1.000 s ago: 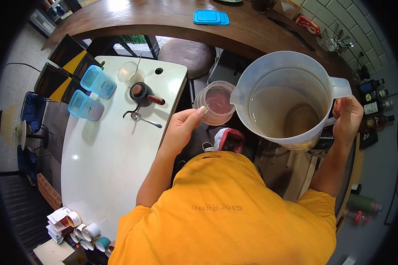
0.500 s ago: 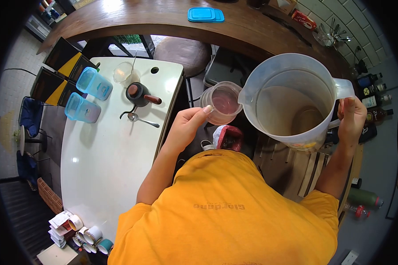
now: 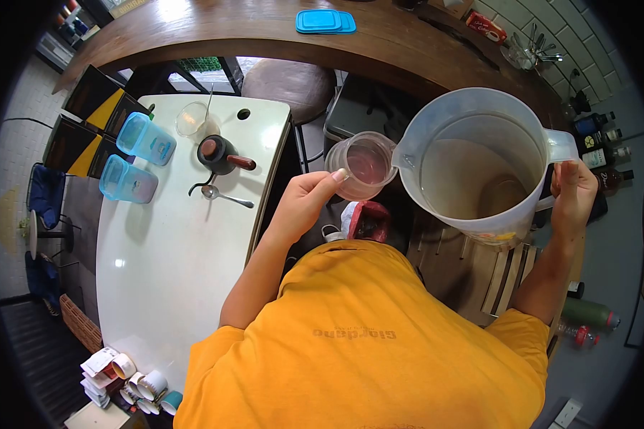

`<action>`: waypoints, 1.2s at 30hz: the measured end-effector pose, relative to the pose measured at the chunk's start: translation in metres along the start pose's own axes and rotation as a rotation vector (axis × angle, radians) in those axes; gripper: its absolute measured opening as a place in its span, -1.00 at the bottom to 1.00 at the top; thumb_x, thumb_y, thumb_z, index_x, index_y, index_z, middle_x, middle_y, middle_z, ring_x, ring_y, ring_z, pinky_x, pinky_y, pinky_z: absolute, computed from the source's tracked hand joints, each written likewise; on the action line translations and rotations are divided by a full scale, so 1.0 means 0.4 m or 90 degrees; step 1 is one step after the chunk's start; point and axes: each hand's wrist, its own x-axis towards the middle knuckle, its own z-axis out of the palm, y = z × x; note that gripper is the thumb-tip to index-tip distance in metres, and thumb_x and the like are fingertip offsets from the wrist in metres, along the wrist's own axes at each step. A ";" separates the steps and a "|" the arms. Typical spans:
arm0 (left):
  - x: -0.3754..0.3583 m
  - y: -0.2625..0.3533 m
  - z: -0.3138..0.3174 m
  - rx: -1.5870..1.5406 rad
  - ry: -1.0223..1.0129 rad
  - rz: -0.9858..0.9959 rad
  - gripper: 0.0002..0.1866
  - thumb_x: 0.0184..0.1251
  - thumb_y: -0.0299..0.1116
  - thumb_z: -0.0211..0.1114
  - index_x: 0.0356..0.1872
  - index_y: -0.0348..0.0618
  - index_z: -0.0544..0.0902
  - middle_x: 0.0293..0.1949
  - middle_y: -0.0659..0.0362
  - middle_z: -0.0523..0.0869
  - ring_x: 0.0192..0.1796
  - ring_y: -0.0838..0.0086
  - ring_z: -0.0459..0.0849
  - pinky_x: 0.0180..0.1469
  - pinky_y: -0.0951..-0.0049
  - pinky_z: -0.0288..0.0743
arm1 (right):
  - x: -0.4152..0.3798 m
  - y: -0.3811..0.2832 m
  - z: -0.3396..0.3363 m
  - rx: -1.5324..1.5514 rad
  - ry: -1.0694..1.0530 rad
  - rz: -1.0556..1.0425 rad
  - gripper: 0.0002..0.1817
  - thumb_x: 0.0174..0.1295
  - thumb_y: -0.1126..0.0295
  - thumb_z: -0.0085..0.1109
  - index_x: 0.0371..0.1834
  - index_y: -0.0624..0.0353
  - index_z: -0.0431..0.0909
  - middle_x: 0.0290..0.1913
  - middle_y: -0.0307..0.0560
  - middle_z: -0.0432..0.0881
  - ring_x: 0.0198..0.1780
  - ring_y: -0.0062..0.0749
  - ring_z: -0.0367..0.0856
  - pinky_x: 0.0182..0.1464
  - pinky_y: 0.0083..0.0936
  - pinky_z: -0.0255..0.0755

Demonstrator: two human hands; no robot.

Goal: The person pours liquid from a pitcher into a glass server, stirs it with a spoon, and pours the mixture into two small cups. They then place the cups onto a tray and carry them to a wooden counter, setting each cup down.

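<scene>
Thumb and fingers of my left hand (image 3: 313, 198) pinch the rim of a small clear cup (image 3: 366, 166) with a pinkish look inside. My right hand (image 3: 574, 196) is wrapped round the handle of a large translucent pitcher (image 3: 472, 161), which tilts slightly and shows some brownish liquid at its bottom. The pitcher's spout is beside the cup's rim, with a very narrow gap at most. A dark pot with a wooden handle (image 3: 218, 154) and a spoon (image 3: 226, 196) rest on the white table to my left.
Two blue-tinted containers (image 3: 147, 139) (image 3: 128, 179) and a clear glass (image 3: 195, 121) stand on the white table (image 3: 172, 279). Mugs (image 3: 149, 386) are at its near end. The wooden counter (image 3: 229, 28) ahead bears blue lids (image 3: 325, 21). Bottles (image 3: 602, 152) are at the right.
The pitcher has shifted slightly right, a little away from the cup. The view has shifted slightly; both hands keep their holds.
</scene>
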 end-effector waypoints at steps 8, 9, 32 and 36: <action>0.005 -0.016 0.011 -0.002 0.019 0.003 -0.62 0.45 -0.16 0.14 -0.58 -0.11 0.48 -0.58 0.49 0.21 -0.51 0.77 0.08 -0.48 0.61 -0.07 | -0.005 -0.002 -0.002 -0.018 0.005 0.000 -0.48 0.37 -0.03 0.08 -0.61 0.16 0.40 -0.63 -0.46 0.23 -0.55 -0.78 0.10 -0.49 -0.69 -0.07; 0.006 -0.019 0.011 0.004 0.019 0.005 -0.62 0.45 -0.17 0.15 -0.58 -0.10 0.48 -0.59 0.49 0.21 -0.51 0.77 0.08 -0.48 0.62 -0.07 | -0.005 -0.003 -0.001 -0.019 0.006 -0.001 -0.47 0.37 -0.03 0.08 -0.61 0.16 0.39 -0.63 -0.46 0.23 -0.55 -0.78 0.10 -0.49 -0.68 -0.07; 0.001 -0.059 0.007 -0.012 0.042 -0.039 -0.58 0.44 -0.18 0.14 -0.66 -0.04 0.37 -0.62 0.47 0.17 -0.55 0.75 0.06 -0.49 0.59 -0.08 | -0.030 0.000 -0.011 0.000 0.001 0.012 -0.47 0.36 -0.04 0.09 -0.63 0.14 0.36 -0.63 -0.46 0.21 -0.55 -0.78 0.09 -0.49 -0.68 -0.09; 0.000 -0.073 0.004 -0.023 0.037 -0.031 -0.58 0.44 -0.19 0.14 -0.67 -0.05 0.36 -0.63 0.46 0.17 -0.55 0.74 0.06 -0.49 0.58 -0.08 | -0.033 0.001 -0.014 -0.004 -0.002 0.014 -0.47 0.36 -0.04 0.09 -0.63 0.14 0.37 -0.64 -0.46 0.21 -0.55 -0.77 0.09 -0.49 -0.68 -0.09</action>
